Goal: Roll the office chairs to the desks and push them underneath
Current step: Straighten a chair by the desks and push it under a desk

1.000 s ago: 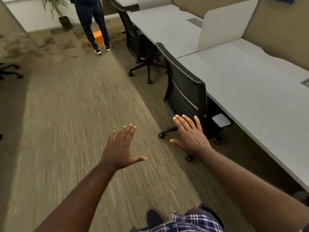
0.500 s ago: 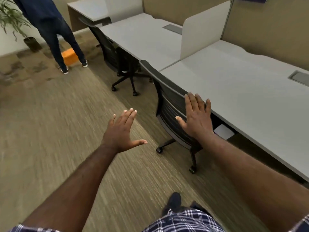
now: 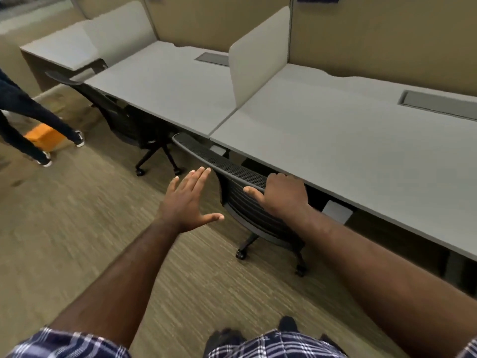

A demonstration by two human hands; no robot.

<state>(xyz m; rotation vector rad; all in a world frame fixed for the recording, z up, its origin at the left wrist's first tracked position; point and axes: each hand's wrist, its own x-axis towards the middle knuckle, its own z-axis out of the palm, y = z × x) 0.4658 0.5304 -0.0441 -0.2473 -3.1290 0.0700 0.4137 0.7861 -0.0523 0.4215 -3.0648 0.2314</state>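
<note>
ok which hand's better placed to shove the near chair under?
Right. The right hand already grips the near chair along its top edge by the desk; the left hand hovers open, off it.

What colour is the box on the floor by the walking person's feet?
Orange. The box shows on the left of the head view, partly hidden behind the person's legs.

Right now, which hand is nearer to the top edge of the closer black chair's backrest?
The right hand: it rests on the closer black chair, fingers curled over the backrest's top edge. The left hand hovers open beside it, not touching.
</note>
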